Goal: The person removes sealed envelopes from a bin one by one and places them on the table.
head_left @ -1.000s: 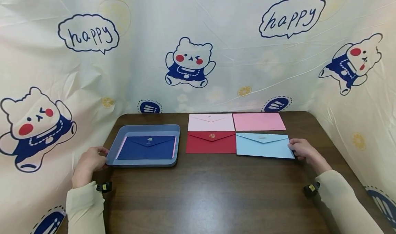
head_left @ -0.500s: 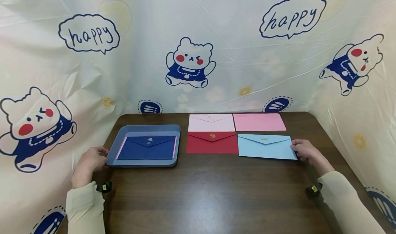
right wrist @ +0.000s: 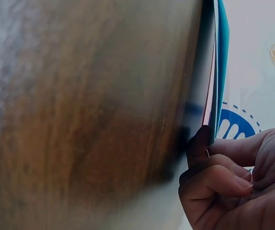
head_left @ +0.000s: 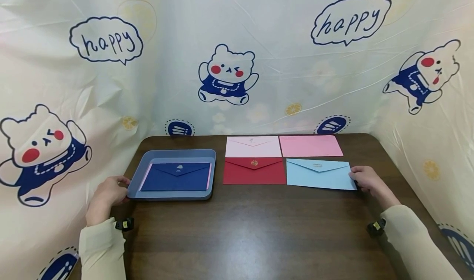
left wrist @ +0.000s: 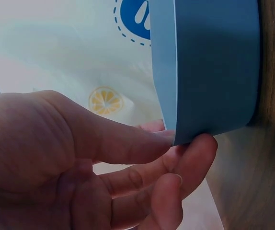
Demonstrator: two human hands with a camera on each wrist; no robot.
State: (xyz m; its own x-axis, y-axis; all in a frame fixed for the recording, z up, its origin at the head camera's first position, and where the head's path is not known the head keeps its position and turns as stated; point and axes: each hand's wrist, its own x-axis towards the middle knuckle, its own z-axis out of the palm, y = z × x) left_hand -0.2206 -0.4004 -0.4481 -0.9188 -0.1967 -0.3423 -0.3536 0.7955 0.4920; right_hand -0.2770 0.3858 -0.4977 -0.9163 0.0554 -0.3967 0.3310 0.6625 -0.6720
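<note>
My left hand [head_left: 110,190] is at the near-left corner of a blue-grey tray [head_left: 174,195]. In the left wrist view its thumb and forefinger pinch the tray's rim [left wrist: 176,96]. Inside the tray lies a dark blue envelope [head_left: 175,179], with a pink edge showing beneath it. My right hand [head_left: 368,179] pinches the right edge of a light blue envelope [head_left: 320,176], thumb on top and a finger below. The right wrist view shows this envelope [right wrist: 220,72] edge-on, its held end slightly off the tabletop. Left of it, close by, a red envelope [head_left: 255,175] lies flat.
Behind the red envelope lies a pale pink envelope [head_left: 253,148], and beside that a pink card or envelope [head_left: 311,146]. All rest on a dark wooden table [head_left: 240,234]. A printed cloth [head_left: 281,86] hangs around its back and sides.
My right hand has drawn the light blue envelope a little to the right, widening the visible part of the red envelope. My left hand and the tray have stayed in place.
</note>
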